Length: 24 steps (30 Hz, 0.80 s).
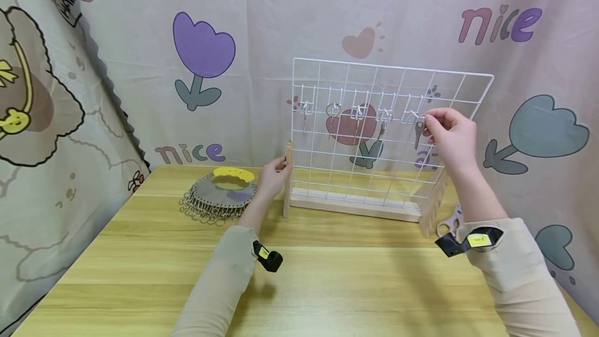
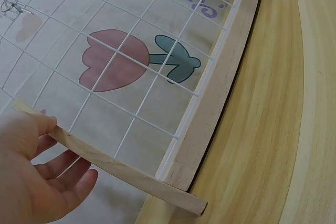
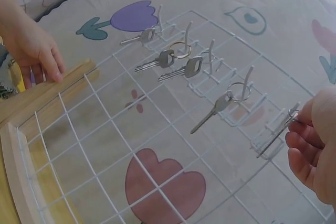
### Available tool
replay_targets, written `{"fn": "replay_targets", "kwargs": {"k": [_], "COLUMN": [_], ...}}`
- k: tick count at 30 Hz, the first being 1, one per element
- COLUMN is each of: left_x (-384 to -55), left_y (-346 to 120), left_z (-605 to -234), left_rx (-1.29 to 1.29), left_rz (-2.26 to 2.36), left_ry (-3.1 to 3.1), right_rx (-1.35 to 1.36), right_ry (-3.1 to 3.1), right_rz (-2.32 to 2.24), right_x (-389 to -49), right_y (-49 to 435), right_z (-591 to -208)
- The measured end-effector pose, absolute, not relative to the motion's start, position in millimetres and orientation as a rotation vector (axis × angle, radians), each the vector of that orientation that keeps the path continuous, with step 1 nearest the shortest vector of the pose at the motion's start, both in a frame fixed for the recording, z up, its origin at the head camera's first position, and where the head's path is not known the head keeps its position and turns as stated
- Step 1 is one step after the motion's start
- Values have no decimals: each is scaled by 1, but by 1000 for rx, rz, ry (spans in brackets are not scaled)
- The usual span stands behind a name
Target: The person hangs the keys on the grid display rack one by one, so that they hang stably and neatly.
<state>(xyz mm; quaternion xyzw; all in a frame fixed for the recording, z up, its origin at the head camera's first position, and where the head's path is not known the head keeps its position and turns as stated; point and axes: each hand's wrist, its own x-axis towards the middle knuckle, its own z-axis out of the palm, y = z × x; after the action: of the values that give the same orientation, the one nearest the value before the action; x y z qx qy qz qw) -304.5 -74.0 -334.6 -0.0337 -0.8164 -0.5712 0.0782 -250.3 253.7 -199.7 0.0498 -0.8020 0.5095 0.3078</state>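
A white wire grid rack (image 1: pixel 392 70) stands in a wooden base, with several keys hanging from its hooks. My right hand (image 1: pixel 453 134) pinches a key (image 1: pixel 418 133) at its ring end, right at the rightmost hook. That key (image 3: pixel 277 136) appears edge-on in the right wrist view, beside the hook's tip. My left hand (image 1: pixel 273 177) holds the rack's left wooden upright (image 1: pixel 288 183), thumb on one side and fingers on the other, as the left wrist view shows. Keys on rings (image 3: pixel 215 109) hang on the other hooks, farther left along the grid.
Left of the rack lies a grey fan-shaped holder (image 1: pixel 208 191) with a yellow handle (image 1: pixel 234 173) and many metal rings along its edge. Pink-handled scissors (image 1: pixel 451 221) lie behind the right forearm. A patterned curtain (image 1: pixel 271 9) hangs behind the wooden table (image 1: pixel 327 285).
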Motion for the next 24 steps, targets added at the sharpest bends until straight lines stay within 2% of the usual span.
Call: {"fn": "replay_targets", "kwargs": {"k": [16,24], "left_x": [-304,-300], "left_y": [-73,-79], "left_z": [-333,-335], "left_rx": [-91,-143], "left_rz": [-1711,-1677], "left_ry": [-2445,-2475], "right_rx": [115,117], "right_ry": [-2110,-2160], "right_rz": [1361,1403], "right_x": [-259,-259], "right_y": [250,255], "right_z": [-212,-236]}}
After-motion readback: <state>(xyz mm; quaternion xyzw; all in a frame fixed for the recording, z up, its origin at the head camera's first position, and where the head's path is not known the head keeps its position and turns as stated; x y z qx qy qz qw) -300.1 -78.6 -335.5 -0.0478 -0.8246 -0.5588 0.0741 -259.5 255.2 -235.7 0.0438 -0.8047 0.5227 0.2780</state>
